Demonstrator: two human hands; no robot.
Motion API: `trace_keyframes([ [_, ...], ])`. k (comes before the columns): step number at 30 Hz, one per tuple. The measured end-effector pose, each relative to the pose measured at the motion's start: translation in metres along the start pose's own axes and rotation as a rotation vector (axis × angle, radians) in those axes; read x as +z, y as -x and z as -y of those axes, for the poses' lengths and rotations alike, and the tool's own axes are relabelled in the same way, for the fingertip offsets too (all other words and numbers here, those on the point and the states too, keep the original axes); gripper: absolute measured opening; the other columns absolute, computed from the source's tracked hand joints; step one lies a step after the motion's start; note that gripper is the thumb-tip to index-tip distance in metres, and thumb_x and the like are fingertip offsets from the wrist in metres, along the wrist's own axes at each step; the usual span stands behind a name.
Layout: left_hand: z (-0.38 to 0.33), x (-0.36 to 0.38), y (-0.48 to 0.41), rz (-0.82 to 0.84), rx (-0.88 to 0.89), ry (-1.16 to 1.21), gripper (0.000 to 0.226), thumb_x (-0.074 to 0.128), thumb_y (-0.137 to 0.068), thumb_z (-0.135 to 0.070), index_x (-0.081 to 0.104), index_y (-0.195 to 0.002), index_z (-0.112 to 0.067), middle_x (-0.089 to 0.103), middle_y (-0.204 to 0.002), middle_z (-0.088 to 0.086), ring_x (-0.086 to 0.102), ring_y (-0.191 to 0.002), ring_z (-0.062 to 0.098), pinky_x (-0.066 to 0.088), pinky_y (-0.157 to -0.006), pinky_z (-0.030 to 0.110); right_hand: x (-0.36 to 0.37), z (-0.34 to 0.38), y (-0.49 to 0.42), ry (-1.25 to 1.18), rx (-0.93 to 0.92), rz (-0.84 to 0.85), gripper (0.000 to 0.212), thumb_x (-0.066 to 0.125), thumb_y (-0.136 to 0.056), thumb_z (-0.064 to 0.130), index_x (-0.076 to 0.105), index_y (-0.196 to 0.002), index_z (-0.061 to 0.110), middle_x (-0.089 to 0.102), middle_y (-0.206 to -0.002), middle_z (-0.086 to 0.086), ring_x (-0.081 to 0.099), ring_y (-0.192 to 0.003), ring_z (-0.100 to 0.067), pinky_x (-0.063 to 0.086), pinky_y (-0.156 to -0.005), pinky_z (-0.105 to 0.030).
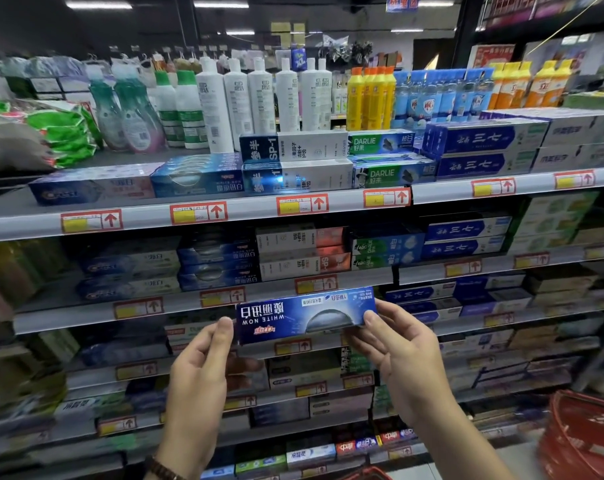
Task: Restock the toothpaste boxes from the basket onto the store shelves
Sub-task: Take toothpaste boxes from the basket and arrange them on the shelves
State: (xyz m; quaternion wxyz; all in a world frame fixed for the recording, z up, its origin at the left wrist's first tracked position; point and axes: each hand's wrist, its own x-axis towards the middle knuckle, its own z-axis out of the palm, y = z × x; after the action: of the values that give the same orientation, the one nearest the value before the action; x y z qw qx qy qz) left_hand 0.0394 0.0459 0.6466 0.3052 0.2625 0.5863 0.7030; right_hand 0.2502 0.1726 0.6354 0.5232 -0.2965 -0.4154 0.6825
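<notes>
Spanning left hand to right hand, toothpaste box

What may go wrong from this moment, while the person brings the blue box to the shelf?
1. The left hand and right hand pinch the blue toothpaste box only at its ends, with the fingertips, so it might slip and fall.
2. Several blue stacks look alike. The box could end up on the Crest boxes instead of the matching White Now stack beside them.
</notes>
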Motion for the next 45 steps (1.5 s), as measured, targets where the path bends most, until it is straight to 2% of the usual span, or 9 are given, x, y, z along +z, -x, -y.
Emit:
trace_keyframes([
  [5,-0.003,-0.002,0.001,0.037,0.036,-0.051,0.034,0.057,-0.094,-0.056,0.076,-0.108,-0.032,0.079,-0.109,0.001,0.074,-0.101,0.029,0.058,-0.082,0.046,0.004,0.009,-0.004,-0.045,0.022,0.004,0.026,0.066,-0.097,0.002,0.07,-0.123,0.0,0.078,-0.113,-0.022,0.077,-0.104,-0.041,0.067,-0.081,-0.041],
  [9,-0.009,0.0,0.004,-0.001,0.177,-0.153,0.036,0.063,-0.084,-0.056,0.069,-0.114,-0.036,0.073,-0.104,-0.02,0.07,-0.101,0.004,0.061,-0.081,0.041,0.008,0.015,-0.009,0.01,0.011,0.009,0.024,0.067,-0.097,0.002,0.072,-0.121,0.0,0.079,-0.11,-0.022,0.077,-0.103,-0.04,0.067,-0.083,-0.045],
  [13,-0.015,0.003,0.005,0.036,0.296,-0.349,0.032,0.07,-0.083,-0.049,0.072,-0.113,-0.039,0.074,-0.105,-0.019,0.07,-0.103,0.003,0.058,-0.082,0.028,0.018,0.021,-0.014,0.126,-0.017,0.045,0.024,0.068,-0.099,0.005,0.076,-0.122,0.007,0.08,-0.108,-0.018,0.079,-0.098,-0.034,0.067,-0.081,-0.039],
  [18,-0.016,0.01,-0.001,0.18,0.234,-0.423,0.022,0.075,-0.088,-0.04,0.076,-0.11,-0.042,0.077,-0.102,-0.018,0.072,-0.1,0.003,0.062,-0.08,0.028,0.029,0.026,-0.017,0.254,-0.061,0.105,0.024,0.07,-0.099,0.007,0.078,-0.121,0.013,0.082,-0.107,-0.009,0.079,-0.099,-0.027,0.066,-0.079,-0.035],
  [22,-0.012,0.015,-0.004,0.251,0.183,-0.473,0.024,0.075,-0.093,-0.034,0.075,-0.116,-0.042,0.077,-0.104,-0.022,0.072,-0.101,0.0,0.06,-0.078,0.019,0.04,0.028,-0.015,0.336,-0.096,0.143,0.023,0.073,-0.097,0.008,0.08,-0.117,0.016,0.083,-0.104,-0.003,0.079,-0.097,-0.02,0.063,-0.073,-0.028],
  [27,-0.008,0.018,-0.004,0.334,0.14,-0.484,0.029,0.079,-0.092,-0.03,0.073,-0.118,-0.04,0.078,-0.104,-0.019,0.073,-0.102,0.002,0.06,-0.083,0.022,0.048,0.028,-0.015,0.414,-0.115,0.204,0.021,0.077,-0.096,0.012,0.082,-0.114,0.021,0.082,-0.105,-0.001,0.078,-0.099,-0.017,0.063,-0.074,-0.028],
  [33,-0.004,0.015,-0.001,0.326,0.113,-0.453,0.028,0.08,-0.09,-0.026,0.072,-0.115,-0.035,0.08,-0.096,-0.013,0.075,-0.092,0.007,0.062,-0.081,0.028,0.054,0.021,-0.016,0.458,-0.149,0.222,0.024,0.082,-0.092,0.016,0.081,-0.114,0.024,0.082,-0.103,-0.002,0.078,-0.096,-0.016,0.06,-0.073,-0.027],
  [39,0.001,0.009,-0.005,0.327,0.072,-0.354,0.023,0.078,-0.092,-0.022,0.075,-0.115,-0.026,0.08,-0.102,-0.005,0.076,-0.096,0.015,0.063,-0.081,0.032,0.063,0.014,-0.017,0.457,-0.157,0.246,0.026,0.081,-0.092,0.019,0.078,-0.118,0.021,0.082,-0.106,0.002,0.077,-0.1,-0.014,0.061,-0.074,-0.026],
  [45,-0.001,0.003,-0.009,0.21,-0.036,-0.007,0.018,0.069,-0.097,-0.011,0.074,-0.114,-0.007,0.08,-0.101,0.014,0.077,-0.082,0.026,0.065,-0.072,0.036,0.061,-0.001,-0.016,0.434,-0.078,0.284,0.03,0.079,-0.094,0.016,0.075,-0.123,0.02,0.08,-0.108,-0.006,0.078,-0.101,-0.023,0.062,-0.083,-0.031],
])
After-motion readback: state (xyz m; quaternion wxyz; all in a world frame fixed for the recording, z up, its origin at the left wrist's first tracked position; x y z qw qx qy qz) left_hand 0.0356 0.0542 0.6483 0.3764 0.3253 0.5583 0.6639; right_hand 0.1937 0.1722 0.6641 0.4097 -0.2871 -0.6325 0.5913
